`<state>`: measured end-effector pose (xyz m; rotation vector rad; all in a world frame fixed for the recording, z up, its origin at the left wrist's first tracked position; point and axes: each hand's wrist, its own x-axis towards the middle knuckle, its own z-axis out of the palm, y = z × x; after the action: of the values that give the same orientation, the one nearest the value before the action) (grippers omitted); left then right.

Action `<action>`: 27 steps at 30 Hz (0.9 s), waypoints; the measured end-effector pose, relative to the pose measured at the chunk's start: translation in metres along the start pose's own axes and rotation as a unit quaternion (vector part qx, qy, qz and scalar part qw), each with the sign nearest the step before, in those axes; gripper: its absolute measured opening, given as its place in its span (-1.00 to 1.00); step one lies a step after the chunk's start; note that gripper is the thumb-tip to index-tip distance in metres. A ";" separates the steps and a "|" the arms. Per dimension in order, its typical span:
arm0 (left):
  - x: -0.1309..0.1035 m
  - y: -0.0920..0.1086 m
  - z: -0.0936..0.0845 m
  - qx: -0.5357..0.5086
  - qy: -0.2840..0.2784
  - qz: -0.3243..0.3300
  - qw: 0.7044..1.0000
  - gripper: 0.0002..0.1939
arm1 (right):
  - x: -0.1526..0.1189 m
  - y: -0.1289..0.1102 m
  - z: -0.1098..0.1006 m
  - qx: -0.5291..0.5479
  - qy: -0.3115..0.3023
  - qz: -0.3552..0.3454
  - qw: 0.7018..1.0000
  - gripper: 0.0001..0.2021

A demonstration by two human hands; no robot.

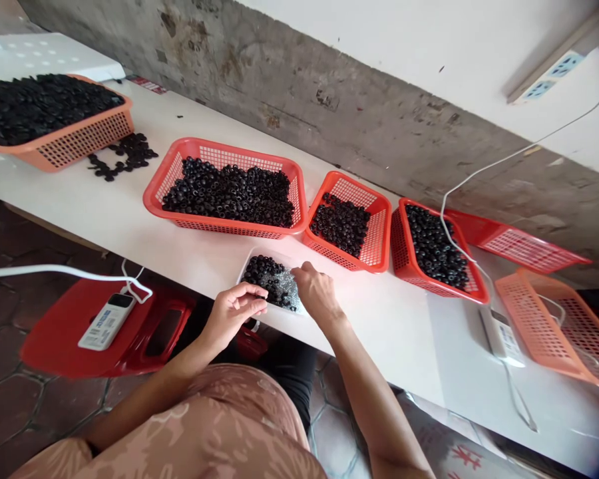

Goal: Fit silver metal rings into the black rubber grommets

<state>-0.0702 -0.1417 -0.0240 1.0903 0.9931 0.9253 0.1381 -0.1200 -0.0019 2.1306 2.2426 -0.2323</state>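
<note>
My left hand point(237, 309) is closed in a pinch at the near left edge of a shallow clear plastic tray point(246, 261). A small black piece shows partly between its thumb and fingertips. Black ring-like pieces point(262, 271) lie heaped in the left of the tray, and tiny silvery bits point(285, 283) are spread over the right. Over the tray's right side is my right hand point(317, 289), its fingers closed and bent downward. Whatever its fingertips hold, if anything, is hidden.
Beyond the tray, red baskets point(224, 229) of black pieces line the white table point(194, 256). An orange basket point(80, 136) of flat black pieces stands far left, loose ones point(124, 156) beside it. A power strip point(502, 336) lies right; another point(107, 322) rests on a red stool point(70, 326).
</note>
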 end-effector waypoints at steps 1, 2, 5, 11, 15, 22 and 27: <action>0.001 0.001 0.000 -0.023 -0.002 -0.032 0.999 -0.71 | 0.004 -0.002 0.002 -0.004 -0.010 -0.013 1.000 -0.67; 0.001 0.002 0.000 -0.036 -0.005 -0.053 0.998 -0.69 | 0.007 -0.003 0.005 -0.002 -0.015 -0.023 1.000 -0.67; 0.001 0.004 -0.002 -0.060 -0.005 -0.068 0.996 -0.64 | 0.011 -0.003 0.011 -0.003 -0.030 -0.040 0.999 -0.67; 0.003 0.002 -0.003 -0.076 -0.005 -0.096 0.993 -0.73 | 0.010 0.004 0.009 0.051 -0.019 -0.036 0.998 -0.71; 0.005 0.002 -0.001 -0.093 -0.018 -0.097 0.991 -0.74 | 0.002 0.010 0.002 0.143 0.023 -0.052 0.988 -0.75; 0.003 0.010 0.008 -0.116 -0.017 -0.092 0.989 -0.66 | -0.020 0.008 -0.007 0.574 -0.017 0.008 0.818 -0.73; 0.002 0.010 0.010 -0.125 -0.018 -0.075 0.989 -0.73 | -0.036 -0.009 -0.018 0.641 -0.043 0.019 0.766 -0.79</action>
<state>-0.0612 -0.1405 -0.0130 0.8082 0.8889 0.8776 0.1326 -0.1537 0.0213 2.3571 2.1115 -2.3619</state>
